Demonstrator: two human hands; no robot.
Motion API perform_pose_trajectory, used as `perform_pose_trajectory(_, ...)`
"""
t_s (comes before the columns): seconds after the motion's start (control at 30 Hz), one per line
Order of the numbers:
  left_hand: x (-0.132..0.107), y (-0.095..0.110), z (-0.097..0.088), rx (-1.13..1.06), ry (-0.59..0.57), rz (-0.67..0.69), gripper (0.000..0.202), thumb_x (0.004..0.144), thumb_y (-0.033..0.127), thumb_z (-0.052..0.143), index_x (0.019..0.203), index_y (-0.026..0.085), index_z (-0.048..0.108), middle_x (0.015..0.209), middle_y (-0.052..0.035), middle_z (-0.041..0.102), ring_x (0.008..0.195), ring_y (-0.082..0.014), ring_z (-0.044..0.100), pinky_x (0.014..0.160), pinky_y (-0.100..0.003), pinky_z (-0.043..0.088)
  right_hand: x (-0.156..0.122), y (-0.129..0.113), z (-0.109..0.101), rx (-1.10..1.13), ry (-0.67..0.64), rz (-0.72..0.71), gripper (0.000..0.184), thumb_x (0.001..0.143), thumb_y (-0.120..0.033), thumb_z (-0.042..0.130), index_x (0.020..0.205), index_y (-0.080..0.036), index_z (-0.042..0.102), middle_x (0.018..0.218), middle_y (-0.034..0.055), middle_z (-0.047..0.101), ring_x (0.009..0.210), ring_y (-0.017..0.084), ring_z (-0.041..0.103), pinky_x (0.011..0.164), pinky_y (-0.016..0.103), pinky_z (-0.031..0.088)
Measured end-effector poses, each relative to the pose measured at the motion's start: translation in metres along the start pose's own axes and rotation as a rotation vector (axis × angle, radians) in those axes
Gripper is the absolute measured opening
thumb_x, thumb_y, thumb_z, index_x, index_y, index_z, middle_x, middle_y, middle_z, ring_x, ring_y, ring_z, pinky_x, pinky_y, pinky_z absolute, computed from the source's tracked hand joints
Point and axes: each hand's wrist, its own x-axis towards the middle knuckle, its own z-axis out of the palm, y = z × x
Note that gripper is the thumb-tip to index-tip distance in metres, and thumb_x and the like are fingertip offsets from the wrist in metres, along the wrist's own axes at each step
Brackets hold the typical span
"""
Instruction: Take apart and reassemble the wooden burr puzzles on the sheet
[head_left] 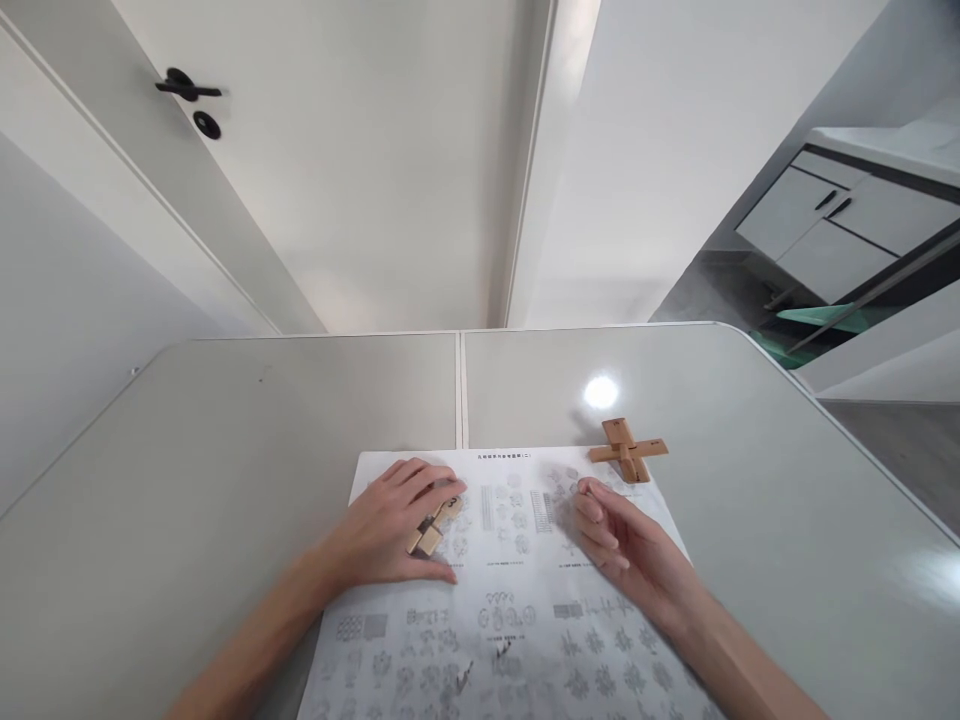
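Note:
My left hand (397,520) rests on the printed sheet (510,580), its fingers bent and its thumb stretched apart. Between thumb and fingers lie small wooden puzzle pieces (430,541), one marked with a 3; the palm and fingers partly cover them. I cannot tell how many there are. Over the right side of the sheet, my right hand (626,540) has its fingers curled inward and its fingertips together, with nothing visible in them. Just beyond it, a cross of interlocked wooden pieces (624,452), marked with small numerals, sits at the sheet's far right corner.
The sheet lies on a pale grey table (225,430) with a seam down its middle and rounded far corners. A white door (360,150) with a black handle (187,88) stands past the far edge. To the right is a white cabinet (847,215).

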Motion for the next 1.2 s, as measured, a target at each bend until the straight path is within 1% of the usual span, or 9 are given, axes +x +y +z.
perform_pose_trajectory(0.1,0.007,0.000,0.005,0.013,0.052,-0.008,0.061,0.081,0.067,0.080,0.119,0.020,0.068,0.112,-0.0102,0.073,0.101,-0.0282,0.067,0.093,-0.042,0.054,0.000,0.000,0.000,-0.037,-0.018,0.000,0.025,0.088,-0.030,0.087,0.084,-0.019,0.065,0.073,-0.0056,0.050,0.052,0.005,0.034,0.040,0.013,0.038)
perform_pose_trajectory(0.23,0.022,0.014,0.013,0.020,0.137,-0.068,0.058,0.080,0.070,0.077,0.108,0.020,0.067,0.101,-0.0086,0.071,0.090,-0.0257,0.065,0.078,-0.037,0.053,-0.001,-0.001,0.003,-0.075,-0.029,0.006,0.024,0.088,-0.032,0.086,0.084,-0.018,0.067,0.073,-0.0052,0.051,0.052,0.005,0.034,0.041,0.014,0.038)
perform_pose_trajectory(0.37,0.047,0.044,0.029,0.054,0.204,-0.155,0.055,0.082,0.071,0.075,0.099,0.020,0.064,0.094,-0.0076,0.067,0.087,-0.0262,0.064,0.081,-0.041,0.053,-0.001,-0.002,0.005,-0.098,-0.033,-0.016,0.025,0.088,-0.033,0.086,0.086,-0.017,0.067,0.072,-0.0053,0.052,0.051,0.005,0.035,0.041,0.014,0.036)
perform_pose_trajectory(0.5,0.069,0.070,0.050,0.101,0.161,-0.205,0.058,0.080,0.073,0.076,0.097,0.019,0.063,0.095,-0.0098,0.065,0.088,-0.0303,0.062,0.081,-0.046,0.051,-0.002,-0.001,0.004,-0.155,-0.039,-0.049,0.025,0.089,-0.035,0.085,0.089,-0.019,0.066,0.071,-0.0047,0.055,0.052,0.006,0.038,0.043,0.016,0.036)
perform_pose_trajectory(0.73,0.076,0.084,0.071,0.099,0.139,-0.224,0.055,0.085,0.071,0.071,0.099,0.019,0.063,0.099,-0.0121,0.066,0.093,-0.0329,0.061,0.083,-0.048,0.048,-0.006,0.000,0.006,-0.261,-0.064,-0.101,0.027,0.093,-0.039,0.082,0.087,-0.019,0.064,0.072,-0.0036,0.057,0.052,0.007,0.040,0.046,0.018,0.032)
perform_pose_trajectory(0.87,0.073,0.082,0.066,0.022,0.126,-0.244,0.066,0.078,0.075,0.076,0.111,0.020,0.061,0.110,-0.0125,0.067,0.101,-0.0350,0.062,0.088,-0.051,0.048,-0.009,0.001,0.010,-0.335,-0.067,-0.134,0.028,0.092,-0.043,0.082,0.088,-0.021,0.065,0.072,-0.0030,0.059,0.052,0.008,0.041,0.048,0.020,0.033)
perform_pose_trajectory(1.03,0.065,0.063,0.039,-0.143,0.042,-0.180,0.091,0.065,0.074,0.087,0.132,0.022,0.054,0.128,-0.0130,0.062,0.115,-0.0360,0.060,0.100,-0.052,0.050,-0.011,0.004,0.010,-0.628,-0.048,-0.292,0.027,0.097,-0.047,0.075,0.092,-0.023,0.065,0.073,-0.0014,0.061,0.058,0.012,0.047,0.054,0.025,0.039)
perform_pose_trajectory(1.1,0.061,0.053,0.030,-0.170,0.002,-0.170,0.095,0.062,0.073,0.090,0.134,0.022,0.055,0.130,-0.0135,0.059,0.118,-0.0364,0.058,0.097,-0.049,0.052,-0.012,0.006,0.008,-0.819,-0.029,-0.401,0.021,0.098,-0.044,0.074,0.096,-0.024,0.067,0.077,0.0001,0.062,0.065,0.016,0.052,0.060,0.027,0.043)
perform_pose_trajectory(1.2,0.055,0.040,0.023,-0.212,-0.028,-0.160,0.085,0.064,0.071,0.090,0.128,0.024,0.061,0.123,-0.0106,0.058,0.110,-0.0318,0.061,0.087,-0.042,0.054,-0.012,0.010,0.006,-1.042,-0.057,-0.528,0.011,0.097,-0.034,0.075,0.101,-0.027,0.068,0.091,0.0034,0.065,0.074,0.019,0.055,0.065,0.030,0.046)
